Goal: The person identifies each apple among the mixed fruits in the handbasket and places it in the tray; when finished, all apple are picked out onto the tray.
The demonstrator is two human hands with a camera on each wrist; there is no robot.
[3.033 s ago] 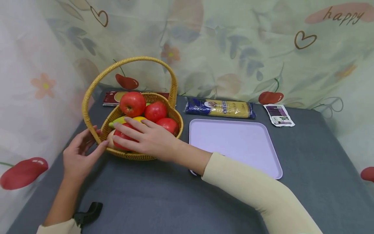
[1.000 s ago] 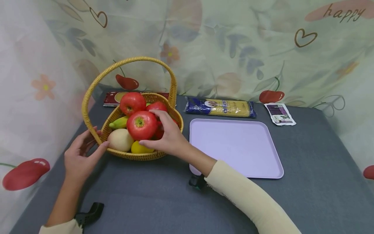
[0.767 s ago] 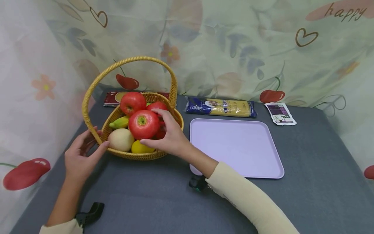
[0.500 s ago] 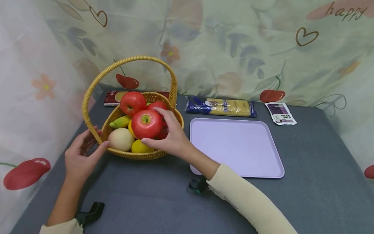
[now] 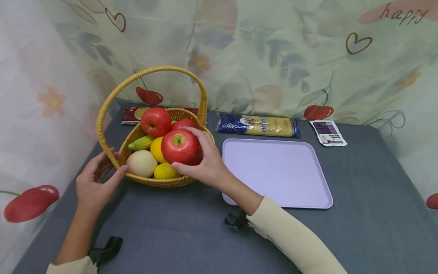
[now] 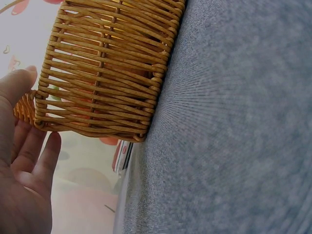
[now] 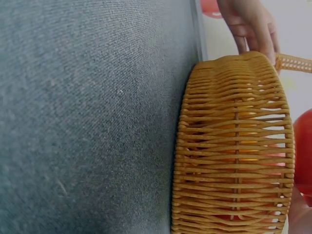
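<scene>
Your right hand (image 5: 209,164) gripped a red apple (image 5: 178,147) over the other fruit (image 5: 142,163), the grasp seemingly done but the apple not yet clear of the basket (image 5: 167,183) your left hand (image 5: 94,184) held.

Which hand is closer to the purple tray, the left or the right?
Right. The right hand, gripping a red apple, is beside the left edge of the tray. The left hand is farther, holding the left side of the basket.

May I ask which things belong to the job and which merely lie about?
In use: round red apple in right hand; tan wicker basket against left hand.
Perhaps lying about: flat lilac tray; blue-gold plastic packet; white-purple pouch; flat maroon packet.
</scene>
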